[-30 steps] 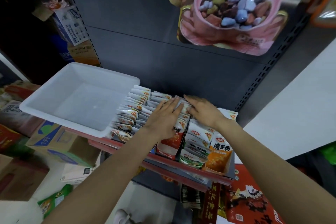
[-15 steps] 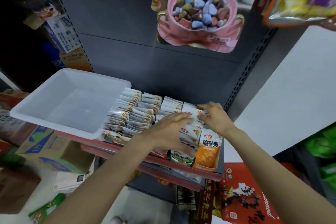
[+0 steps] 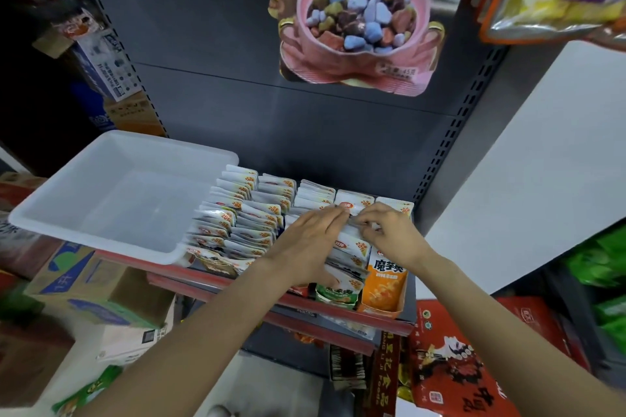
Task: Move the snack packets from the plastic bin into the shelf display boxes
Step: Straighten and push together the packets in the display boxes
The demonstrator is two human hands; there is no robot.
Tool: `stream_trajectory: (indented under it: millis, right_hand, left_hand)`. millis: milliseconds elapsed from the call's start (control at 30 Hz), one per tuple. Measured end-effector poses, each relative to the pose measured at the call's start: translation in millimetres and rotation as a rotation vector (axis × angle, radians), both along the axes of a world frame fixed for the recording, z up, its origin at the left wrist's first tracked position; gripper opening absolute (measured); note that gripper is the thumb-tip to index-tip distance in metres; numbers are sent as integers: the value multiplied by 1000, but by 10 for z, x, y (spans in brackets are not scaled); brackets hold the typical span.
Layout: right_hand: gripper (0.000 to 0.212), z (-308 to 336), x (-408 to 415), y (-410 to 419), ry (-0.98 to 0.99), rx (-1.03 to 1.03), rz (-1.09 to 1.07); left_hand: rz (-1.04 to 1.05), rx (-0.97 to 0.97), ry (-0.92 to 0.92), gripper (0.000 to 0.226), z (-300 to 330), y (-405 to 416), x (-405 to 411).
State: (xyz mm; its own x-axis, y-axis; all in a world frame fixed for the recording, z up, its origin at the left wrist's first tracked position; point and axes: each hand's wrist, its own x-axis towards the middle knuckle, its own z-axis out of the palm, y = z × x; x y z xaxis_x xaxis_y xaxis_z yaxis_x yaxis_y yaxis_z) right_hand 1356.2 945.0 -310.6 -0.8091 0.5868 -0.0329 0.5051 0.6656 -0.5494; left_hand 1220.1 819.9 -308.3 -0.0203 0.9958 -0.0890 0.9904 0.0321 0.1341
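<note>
Both hands now further back and to the right along the rows than a second ago: then spread flat over the middle packets, now meeting over the two right-hand display boxes (image 3: 382,284), near the back of the shelf (image 3: 338,310). Plastic bin (image 3: 101,200) on the shelf's left end, white and showing nothing inside (its floor bare in this view), as in the earlier pictures. Judged from that: transfer itself finished or nearly so, and present work a matter of squaring up and tamping the rows, not of fetching more.

Snack packets (image 3: 237,213) standing on edge in five rows just right of the bin, packed close, the nearest row touching the bin's wall. Front of the orange box and the green one beside it facing the camera at the shelf lip.

Left hand (image 3: 305,244) lying palm down across the packet tops of the third and fourth rows, fingers straight and held together, tips reaching toward the other hand; pressing, not gripping. Right hand (image 3: 389,234) over the fourth and fifth rows, fingers curled, fingertips (image 3: 364,220) bent down onto a packet edge between the two hands, apparently nipping it (hard to be sure, with the thumb hidden). Fingertips of the two hands almost touching.

Next, probably: seating that last packet upright in its row, then lifting the bin away. Risk: a packet tipping forward over the low front of a box.
</note>
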Motion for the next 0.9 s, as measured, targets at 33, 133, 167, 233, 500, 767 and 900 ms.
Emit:
stream_trajectory:
  millis: [33, 133, 167, 233, 500, 767, 900]
  right_hand:
    - [29, -28, 28, -29, -19, 5, 25]
    - [28, -63, 106, -49, -41, -46, 73]
    - [26, -46, 117, -43, 5, -89, 57]
    - [23, -5, 99, -2, 141, -134, -46]
    - [22, -21, -234, 218, -135, 76, -140]
    - [19, 16, -177, 190, -49, 275, -130]
    - [29, -66, -154, 223, -161, 191, -18]
  left_hand:
    - [3, -10, -37, 111, 7, 7, -6]
    - [-4, -3, -76, 90, 16, -8, -10]
    - [-3, -8, -79, 89, 14, -19, -10]
    - [1, -25, -73, 93, 18, -28, -13]
    - [14, -32, -65, 93, 37, -1, -3]
    - [9, 20, -25, 94, 23, -29, -18]
    - [-19, 62, 54, 93, 23, -25, -5]
